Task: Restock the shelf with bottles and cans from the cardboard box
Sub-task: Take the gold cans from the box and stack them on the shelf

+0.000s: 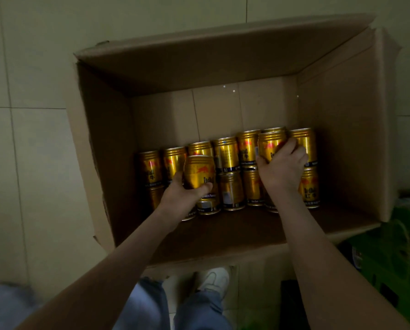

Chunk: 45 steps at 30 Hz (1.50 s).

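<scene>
While both bare arms reach down into an open cardboard box (103, 144) standing on a pale tiled floor (32, 151), the left grip (182, 195) clasps a gold can (199, 171). Its thumb lies on one side and its fingers curl round the other, and it holds the can in front of the left part of the stock. The right grip (282, 167) is closed over a second gold can (269, 145) near the right end of the upper row, with fingers hooked across its front and the thumb against its left side.

The remaining cans (227, 156) sit packed side by side in two rows, one above the other as seen from the head camera, against the near part of the box. They carry red markings and dark bands at the base. The far part of the box floor is bare cardboard, and its flaps stand open.

Below the box are the person's blue jeans (149, 303) and a white shoe (214, 279). A green object (389, 253) lies just beside the box's right corner, too dim to identify.
</scene>
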{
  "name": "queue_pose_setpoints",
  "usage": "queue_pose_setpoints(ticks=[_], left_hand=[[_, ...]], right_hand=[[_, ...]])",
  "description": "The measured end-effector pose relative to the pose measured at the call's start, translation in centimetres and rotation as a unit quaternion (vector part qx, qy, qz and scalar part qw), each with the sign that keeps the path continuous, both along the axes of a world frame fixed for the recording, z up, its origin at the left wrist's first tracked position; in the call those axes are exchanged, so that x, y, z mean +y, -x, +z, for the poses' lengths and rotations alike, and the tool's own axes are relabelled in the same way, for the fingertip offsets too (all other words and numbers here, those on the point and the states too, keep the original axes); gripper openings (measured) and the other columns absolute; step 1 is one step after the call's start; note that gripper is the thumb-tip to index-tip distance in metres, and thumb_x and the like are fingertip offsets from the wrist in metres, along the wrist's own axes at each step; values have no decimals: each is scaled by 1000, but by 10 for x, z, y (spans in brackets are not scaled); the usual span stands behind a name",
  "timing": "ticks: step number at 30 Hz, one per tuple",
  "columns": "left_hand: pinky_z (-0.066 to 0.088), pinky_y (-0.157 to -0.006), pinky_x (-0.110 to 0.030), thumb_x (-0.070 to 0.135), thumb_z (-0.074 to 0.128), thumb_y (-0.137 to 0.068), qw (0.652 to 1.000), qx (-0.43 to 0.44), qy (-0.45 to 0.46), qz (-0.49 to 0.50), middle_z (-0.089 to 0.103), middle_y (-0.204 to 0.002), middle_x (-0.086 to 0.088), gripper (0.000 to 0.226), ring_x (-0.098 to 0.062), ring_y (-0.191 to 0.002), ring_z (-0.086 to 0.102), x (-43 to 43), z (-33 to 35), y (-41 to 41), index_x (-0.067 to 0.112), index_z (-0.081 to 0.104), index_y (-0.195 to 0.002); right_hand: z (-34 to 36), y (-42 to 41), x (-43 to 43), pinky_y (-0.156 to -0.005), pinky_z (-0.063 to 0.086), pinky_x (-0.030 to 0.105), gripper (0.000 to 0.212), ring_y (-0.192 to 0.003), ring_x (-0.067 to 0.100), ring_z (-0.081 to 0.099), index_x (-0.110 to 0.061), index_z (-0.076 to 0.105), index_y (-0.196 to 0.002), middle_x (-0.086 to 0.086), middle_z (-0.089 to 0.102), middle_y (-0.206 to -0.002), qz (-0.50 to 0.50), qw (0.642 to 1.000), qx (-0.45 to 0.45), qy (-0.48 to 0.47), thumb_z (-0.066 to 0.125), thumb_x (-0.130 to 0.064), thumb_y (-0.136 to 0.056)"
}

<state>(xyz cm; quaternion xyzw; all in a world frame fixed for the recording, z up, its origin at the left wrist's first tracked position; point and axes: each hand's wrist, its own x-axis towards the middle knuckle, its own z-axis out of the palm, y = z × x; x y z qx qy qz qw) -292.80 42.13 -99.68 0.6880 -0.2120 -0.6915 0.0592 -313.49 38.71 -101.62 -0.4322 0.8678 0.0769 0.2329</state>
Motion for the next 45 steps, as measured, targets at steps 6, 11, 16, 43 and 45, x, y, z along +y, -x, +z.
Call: queue_pose_setpoints(ticks=[6, 11, 16, 43, 45], left_hand=[[47, -93, -32, 33, 70, -84, 1000, 8, 1, 21, 52, -102, 16, 73, -15, -107, 54, -4, 24, -6, 23, 28, -143], [45, -102, -41, 34, 72, -82, 1000, 13, 17, 0, 57, -109, 12, 59, -15, -110, 56, -10, 61, -13, 28, 38, -130], [50, -96, -44, 53, 77, -62, 999, -2, 52, -11, 62, -110, 9, 63, -15, -104, 61, -22, 141, -33, 35, 47, -115], [52, -92, -42, 54, 83, -47, 897, 181, 322, -240, 68, -110, 3, 79, -14, -99, 67, 62, 702, -72, 29, 51, -115], [53, -90, -38, 52, 81, -48, 888, 193, 336, -249, 68, -109, 4, 77, -12, -97, 68, 104, 722, -69, 28, 51, -115]], right_hand=[[8, -8, -10, -108, 23, 48, 86, -134, 37, 27, -5, 21, -141, 19, 44, -139, 18, 999, -16, -23, 74, -34, -79], [44, -33, -7, -109, 30, 48, 88, -133, 31, 30, -5, 26, -140, 13, 38, -140, -38, 990, -136, -2, 79, -31, -74], [151, -56, -3, -96, 36, 29, 90, -130, 27, 38, -11, 24, -146, 9, 28, -144, -113, 961, -251, 36, 78, -28, -76], [756, -110, 171, -89, 49, 33, 81, -102, 13, 59, -32, 32, -131, -8, 56, -112, -210, 820, -397, 355, 84, -19, -69], [775, -112, 221, -90, 48, 33, 81, -104, 13, 58, -33, 30, -135, -7, 56, -115, -197, 817, -396, 370, 81, -22, -73]])
